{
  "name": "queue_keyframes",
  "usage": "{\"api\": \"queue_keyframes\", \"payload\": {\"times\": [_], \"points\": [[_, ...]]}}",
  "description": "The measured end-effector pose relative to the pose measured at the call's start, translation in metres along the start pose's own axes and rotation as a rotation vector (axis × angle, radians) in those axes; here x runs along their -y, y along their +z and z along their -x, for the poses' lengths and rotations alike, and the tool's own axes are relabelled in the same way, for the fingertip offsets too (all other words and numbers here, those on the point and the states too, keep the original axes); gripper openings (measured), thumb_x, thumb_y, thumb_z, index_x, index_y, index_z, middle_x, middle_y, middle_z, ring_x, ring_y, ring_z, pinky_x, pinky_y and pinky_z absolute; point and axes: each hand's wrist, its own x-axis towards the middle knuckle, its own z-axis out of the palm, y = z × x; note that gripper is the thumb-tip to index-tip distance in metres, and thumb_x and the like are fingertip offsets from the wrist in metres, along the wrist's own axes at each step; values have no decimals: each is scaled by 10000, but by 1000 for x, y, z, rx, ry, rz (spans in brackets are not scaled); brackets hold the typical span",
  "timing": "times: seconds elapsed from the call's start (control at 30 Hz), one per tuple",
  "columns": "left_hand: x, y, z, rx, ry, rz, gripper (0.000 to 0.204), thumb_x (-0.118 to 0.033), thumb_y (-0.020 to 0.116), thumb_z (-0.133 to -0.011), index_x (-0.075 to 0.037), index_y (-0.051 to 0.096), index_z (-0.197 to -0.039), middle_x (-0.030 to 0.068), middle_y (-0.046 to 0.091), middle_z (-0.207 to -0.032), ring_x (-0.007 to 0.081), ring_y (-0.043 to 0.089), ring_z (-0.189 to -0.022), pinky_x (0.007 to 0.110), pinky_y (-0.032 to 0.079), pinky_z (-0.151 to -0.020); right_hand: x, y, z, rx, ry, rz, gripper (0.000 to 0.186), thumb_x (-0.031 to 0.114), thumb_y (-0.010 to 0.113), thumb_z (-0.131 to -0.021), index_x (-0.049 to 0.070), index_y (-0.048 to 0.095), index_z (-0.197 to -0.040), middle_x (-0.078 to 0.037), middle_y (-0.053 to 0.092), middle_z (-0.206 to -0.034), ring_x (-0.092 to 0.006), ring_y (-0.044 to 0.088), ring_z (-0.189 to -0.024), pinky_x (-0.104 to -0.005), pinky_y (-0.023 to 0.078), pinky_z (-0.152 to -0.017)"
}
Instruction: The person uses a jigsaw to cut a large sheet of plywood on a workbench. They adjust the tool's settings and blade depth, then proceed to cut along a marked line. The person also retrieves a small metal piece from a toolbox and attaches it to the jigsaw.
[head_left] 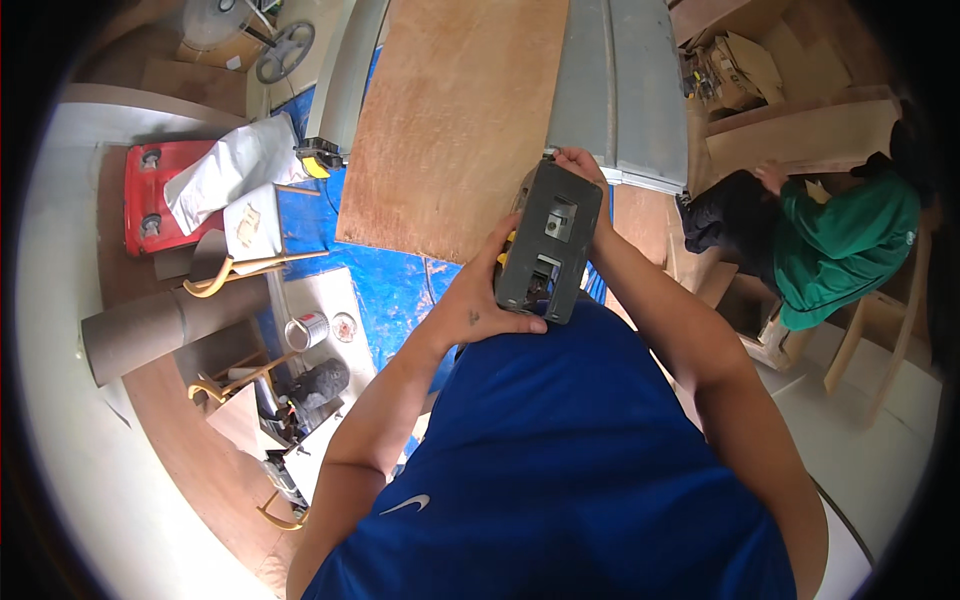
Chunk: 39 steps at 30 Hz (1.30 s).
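In front of my waist I hold a power tool with a dark grey, flat rectangular base plate (565, 225) turned toward me. Two openings are cut in the plate, with metal parts inside, and a bit of yellow shows at its left edge. My left hand (480, 290) wraps round the tool's lower left side, thumb along the bottom edge. At the far right corner, the fingers of my right hand (590, 180) close round the tool's edge. The tool's body behind the plate is hidden. Just beyond it lies a brown plywood sheet (450, 130).
The plywood rests on a grey table (645, 100). Blue sheeting (385, 300) covers floor to the left, near a paint can (307, 330), a red cart (140, 190) and a large roll (150, 325). A person in a green top (835, 240) is at the right.
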Motion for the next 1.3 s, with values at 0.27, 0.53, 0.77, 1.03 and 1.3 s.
{"api": "queue_keyframes", "payload": {"times": [0.27,0.53,0.77,1.03,1.3], "points": [[30,-27,-19,138,-86,454,1083,-732,603,-922,-112,181,-1703,190,410,-1641,296,470,-1480,435,397,-1203,4,-3,0,-3,-66,73,152,153,618,-1071,20,642,-1141,-65,710,-953,-121,673,-815,-282,562,-724],[15,6,-39,-55,-201,594,732,-622,229,-1124,-101,350,-1624,150,603,-1463,244,643,-1309,420,583,-1052,40,-14,-2,-127,-249,454,177,146,677,-1035,1,712,-1131,-35,699,-930,-98,645,-881,-241,506,-781],[10,3,-36,-19,-160,704,731,-633,237,-1118,-111,369,-1611,149,599,-1463,251,646,-1306,421,582,-1056,111,-7,58,71,-306,364,184,20,717,-970,-35,656,-1135,-55,693,-910,-131,661,-964,-293,534,-901],[21,0,-34,-82,-193,708,701,-608,250,-1131,-113,378,-1611,139,597,-1473,243,649,-1297,414,569,-1062,104,35,105,123,-242,460,200,8,702,-986,-23,719,-1183,-95,759,-1071,-142,693,-962,-304,562,-927],[18,3,-37,-13,-252,797,731,-614,298,-1124,-100,338,-1643,170,560,-1512,275,627,-1325,415,561,-1066,110,21,112,37,-234,707,135,39,758,-917,-1,765,-1046,-20,747,-920,-94,675,-827,-255,546,-770]]}}
